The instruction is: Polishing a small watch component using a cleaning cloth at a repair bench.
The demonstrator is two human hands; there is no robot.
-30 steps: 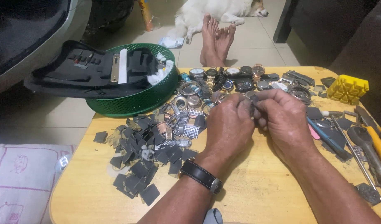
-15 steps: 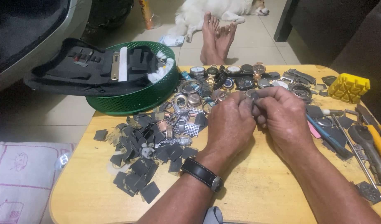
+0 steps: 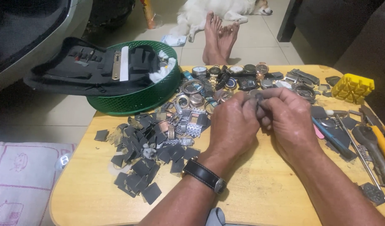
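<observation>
both hands, left hand (image 3: pixel 232 125) and right hand (image 3: pixel 289 121), pinch a small dark piece (image 3: pixel 258 97) (mostly hidden).

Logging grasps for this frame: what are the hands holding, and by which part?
Left hand and right hand pinch one small dark piece between their fingertips, above the table. The fingers hide most of it, so its kind and the held part cannot be told.

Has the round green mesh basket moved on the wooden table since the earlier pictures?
No. The round green mesh basket sits at the same far-left corner of the wooden table, beside the same pile of dark square pieces.
</observation>
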